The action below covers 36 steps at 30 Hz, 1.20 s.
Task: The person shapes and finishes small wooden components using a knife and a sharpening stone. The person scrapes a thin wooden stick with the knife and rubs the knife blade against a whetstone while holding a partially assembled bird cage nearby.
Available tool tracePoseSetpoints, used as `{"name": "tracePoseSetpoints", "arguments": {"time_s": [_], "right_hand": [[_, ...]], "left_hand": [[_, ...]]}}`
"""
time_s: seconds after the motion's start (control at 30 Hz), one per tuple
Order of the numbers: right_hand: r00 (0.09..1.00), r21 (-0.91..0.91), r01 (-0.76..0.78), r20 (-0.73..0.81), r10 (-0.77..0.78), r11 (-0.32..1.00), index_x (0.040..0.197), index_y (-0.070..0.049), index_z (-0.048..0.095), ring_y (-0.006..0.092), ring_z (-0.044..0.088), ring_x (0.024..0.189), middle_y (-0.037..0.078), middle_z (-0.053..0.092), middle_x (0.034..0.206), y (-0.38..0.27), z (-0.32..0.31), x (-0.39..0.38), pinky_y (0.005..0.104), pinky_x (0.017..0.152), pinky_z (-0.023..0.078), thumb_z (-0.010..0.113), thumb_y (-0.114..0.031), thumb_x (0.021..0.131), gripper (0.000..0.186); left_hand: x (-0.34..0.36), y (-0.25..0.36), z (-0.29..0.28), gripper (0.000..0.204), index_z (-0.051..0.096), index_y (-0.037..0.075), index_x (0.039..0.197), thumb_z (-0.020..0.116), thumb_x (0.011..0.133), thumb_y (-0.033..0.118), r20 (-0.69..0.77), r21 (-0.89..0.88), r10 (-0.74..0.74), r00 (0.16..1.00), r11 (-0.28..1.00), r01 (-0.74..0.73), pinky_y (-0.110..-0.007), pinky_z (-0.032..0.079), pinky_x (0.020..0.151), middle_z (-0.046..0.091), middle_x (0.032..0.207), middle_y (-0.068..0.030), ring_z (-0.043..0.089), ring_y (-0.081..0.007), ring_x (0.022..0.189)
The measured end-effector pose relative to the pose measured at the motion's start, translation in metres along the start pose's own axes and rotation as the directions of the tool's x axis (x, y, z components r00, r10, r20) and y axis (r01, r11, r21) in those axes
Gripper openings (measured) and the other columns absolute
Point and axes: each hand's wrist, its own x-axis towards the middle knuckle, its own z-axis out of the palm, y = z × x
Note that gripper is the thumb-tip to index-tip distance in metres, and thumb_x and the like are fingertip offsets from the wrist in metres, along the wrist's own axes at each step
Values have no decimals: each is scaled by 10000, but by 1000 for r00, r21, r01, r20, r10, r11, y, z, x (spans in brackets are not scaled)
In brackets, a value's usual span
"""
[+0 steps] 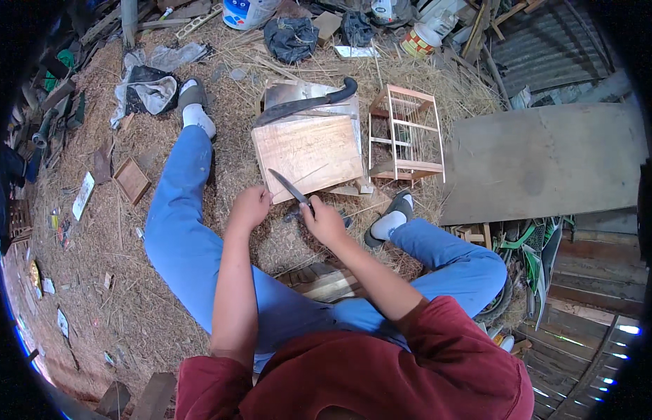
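Right hand (326, 222) fingers grip the knife (288, 185), likely for control, over the board's (310, 150) near edge; whether left hand (252, 207) fingers, curled, hold anything, I cannot tell.

Hands (252, 207) gripping, near each other; forearms (235, 308) converging forward.

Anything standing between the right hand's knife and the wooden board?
Nothing sizeable shows between the knife in the right hand and the wooden board; the left hand is left of the knife.
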Motion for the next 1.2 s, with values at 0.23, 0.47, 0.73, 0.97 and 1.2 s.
{"name": "tracePoseSetpoints", "arguments": {"time_s": [0.23,0.47,0.73,0.97,1.2], "right_hand": [[999,10,-20,-50,20,1000,933,-32,584,472,656,715,251,668,762,-1,9,-4,573,653,517,539,-385,1019,366],[962,273,-165,-166,216,948,878,-4,604,484,643,761,282,654,821,14,13,-1,540,664,498,530,-403,1030,433],[911,955,-228,141,388,188,969,-94,553,44,347,440,-66,409,594,-29,-50,24,250,406,259,602,-273,1048,202],[925,992,-9,-40,378,127,962,-114,529,31,305,424,-81,397,599,-53,-111,27,241,392,228,643,-215,1026,165],[938,985,91,-134,318,148,978,-106,555,35,289,435,-78,368,606,-68,-144,12,238,407,240,642,-246,1029,173]], "left_hand": [[-4,13,-2,263,642,8,835,668,931,251,0,-4,-78,997,997,78,-474,489,690,675,800,-207,654,-388,749],[-8,15,-6,249,637,0,874,684,922,240,12,-64,-81,997,995,81,-471,499,706,675,815,-218,655,-398,771],[-36,69,-40,198,625,10,884,684,928,194,30,-240,-1,1000,971,8,-414,499,650,673,785,-186,649,-338,693],[-54,139,-67,121,623,23,943,659,937,138,-108,-296,155,982,938,-180,-405,491,602,643,730,-174,648,-341,638],[-70,169,-69,88,637,31,983,653,934,102,-216,-327,189,958,910,-253,-385,525,653,675,796,-168,691,-329,713]]}}
